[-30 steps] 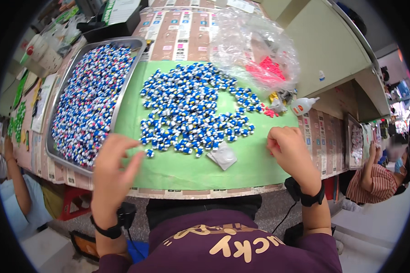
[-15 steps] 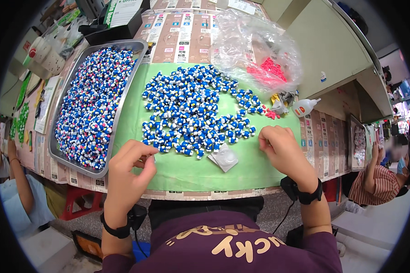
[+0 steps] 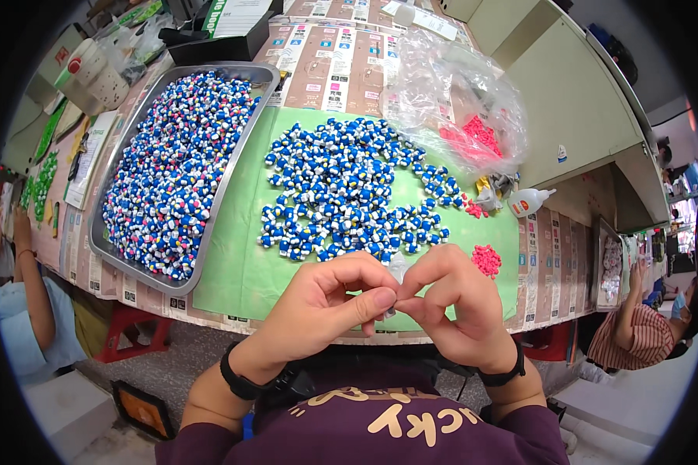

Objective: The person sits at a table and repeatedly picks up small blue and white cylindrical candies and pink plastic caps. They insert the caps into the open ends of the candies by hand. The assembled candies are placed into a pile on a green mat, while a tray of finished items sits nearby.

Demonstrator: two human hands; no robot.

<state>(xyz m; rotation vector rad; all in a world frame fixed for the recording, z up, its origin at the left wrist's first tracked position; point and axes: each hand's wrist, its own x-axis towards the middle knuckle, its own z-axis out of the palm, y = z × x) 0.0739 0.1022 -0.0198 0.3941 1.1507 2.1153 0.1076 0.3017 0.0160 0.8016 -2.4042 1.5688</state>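
My left hand [image 3: 329, 302] and my right hand [image 3: 457, 302] meet over the near edge of the green sheet, their fingertips pinched together. A tiny greyish piece [image 3: 388, 313] shows under my left fingertips; most of it is hidden. What my right fingertips pinch is too small to make out. Just beyond lies a loose spread of small blue-and-white figure pieces [image 3: 341, 182] with touches of yellow. Part of a clear round dish [image 3: 399, 266] peeks out behind my fingers. A small heap of pink pieces [image 3: 486, 260] lies beside my right hand.
On the left stands a metal tray [image 3: 202, 260] full of blue, white and pink pieces. A clear plastic bag [image 3: 434, 85] with pink pieces lies at the far right, near a white squeeze bottle [image 3: 527, 201] and a cabinet [image 3: 574, 101]. Other people sit at both sides.
Both hands have come together at the middle of the near edge, from apart on either side. The pink heap formerly hidden by my right hand now shows. The view has shifted slightly.
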